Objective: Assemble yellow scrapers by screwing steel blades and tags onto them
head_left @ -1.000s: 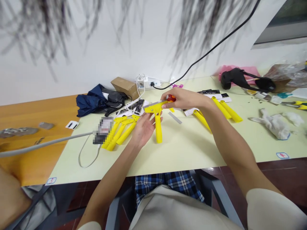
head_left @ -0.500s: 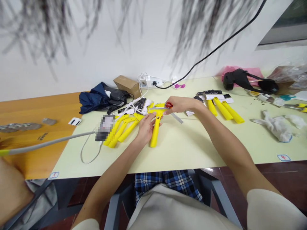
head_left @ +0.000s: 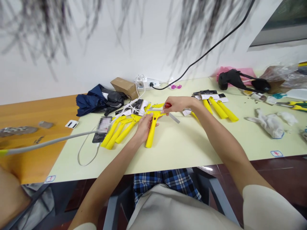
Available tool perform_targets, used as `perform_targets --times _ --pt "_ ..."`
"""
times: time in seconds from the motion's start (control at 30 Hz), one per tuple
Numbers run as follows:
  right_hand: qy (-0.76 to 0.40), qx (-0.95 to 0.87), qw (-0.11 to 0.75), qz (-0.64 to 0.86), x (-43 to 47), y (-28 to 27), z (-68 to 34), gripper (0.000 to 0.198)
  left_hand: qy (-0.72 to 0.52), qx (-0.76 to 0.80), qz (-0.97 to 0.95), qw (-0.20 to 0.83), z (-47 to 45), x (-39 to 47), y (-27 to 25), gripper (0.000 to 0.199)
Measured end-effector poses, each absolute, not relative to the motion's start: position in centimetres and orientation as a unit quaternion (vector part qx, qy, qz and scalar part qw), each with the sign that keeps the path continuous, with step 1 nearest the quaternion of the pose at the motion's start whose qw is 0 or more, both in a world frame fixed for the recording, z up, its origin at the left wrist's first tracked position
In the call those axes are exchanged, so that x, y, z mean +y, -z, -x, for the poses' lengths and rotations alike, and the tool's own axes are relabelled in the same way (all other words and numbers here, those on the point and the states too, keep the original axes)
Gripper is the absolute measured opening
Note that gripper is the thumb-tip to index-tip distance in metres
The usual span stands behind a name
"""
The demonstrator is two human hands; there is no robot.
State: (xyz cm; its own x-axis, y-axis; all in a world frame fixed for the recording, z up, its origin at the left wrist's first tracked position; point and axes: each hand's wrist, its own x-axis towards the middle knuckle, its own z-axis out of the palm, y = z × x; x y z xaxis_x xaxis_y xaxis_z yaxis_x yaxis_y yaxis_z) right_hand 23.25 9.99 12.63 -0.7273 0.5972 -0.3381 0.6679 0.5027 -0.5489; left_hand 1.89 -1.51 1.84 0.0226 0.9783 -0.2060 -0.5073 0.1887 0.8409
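Note:
My left hand (head_left: 143, 126) is closed around the neck of a yellow T-shaped scraper (head_left: 151, 133), whose handle points toward me. Across the scraper's head lies a thin grey metal strip. My right hand (head_left: 177, 104) is closed on a small tool with a red handle (head_left: 168, 105), held at the head's right end; its tip is hidden by the fingers. A flat metal blade (head_left: 174, 118) rests on the table below the right wrist. Several more yellow scrapers (head_left: 124, 131) lie left of my left hand.
Carded yellow scrapers (head_left: 219, 109) lie to the right. A phone (head_left: 102, 127) with a white cable is at left. Behind are a dark blue cloth bundle (head_left: 87, 101), a cardboard box (head_left: 124, 87) and a power strip (head_left: 148, 83). Crumpled white gloves (head_left: 268, 123) lie far right.
The view has shifted slightly, so the table's things sit a little further left. The held scraper's handle has tilted slightly left at its lower end. Both hands keep their grips.

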Motion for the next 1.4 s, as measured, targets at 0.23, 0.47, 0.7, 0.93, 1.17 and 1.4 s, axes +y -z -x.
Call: perform_targets --times 0.23,0.47,0.7,0.93,1.17,1.4 --pt "0.326 0.878 0.003 -0.351 10.1 -13.2 -23.5 0.022 -0.569 0.397 -0.296 0.656 -2.0 -1.7 -1.7 0.026" --pt "0.351 0.868 -0.017 -0.352 10.7 -12.7 -23.8 0.016 -0.561 0.386 -0.299 0.669 -2.2 -1.8 -1.8 0.027" --pt "0.349 0.867 -0.002 -0.355 10.5 -13.1 -24.2 0.022 -0.554 0.373 -0.292 0.685 -2.3 -1.9 -2.0 0.032" --pt "0.348 0.865 0.024 -0.361 9.8 -14.5 -24.1 0.022 -0.551 0.391 -0.280 0.683 -2.3 -1.8 -2.0 0.037" --pt "0.349 0.868 0.038 -0.352 9.3 -15.1 -24.2 0.023 -0.559 0.364 -0.303 0.681 -2.2 -1.8 -1.6 0.040" --pt "0.328 0.874 0.056 -0.355 9.0 -15.1 -23.8 0.028 -0.548 0.335 -0.323 0.695 -1.8 -2.2 -2.0 0.036"
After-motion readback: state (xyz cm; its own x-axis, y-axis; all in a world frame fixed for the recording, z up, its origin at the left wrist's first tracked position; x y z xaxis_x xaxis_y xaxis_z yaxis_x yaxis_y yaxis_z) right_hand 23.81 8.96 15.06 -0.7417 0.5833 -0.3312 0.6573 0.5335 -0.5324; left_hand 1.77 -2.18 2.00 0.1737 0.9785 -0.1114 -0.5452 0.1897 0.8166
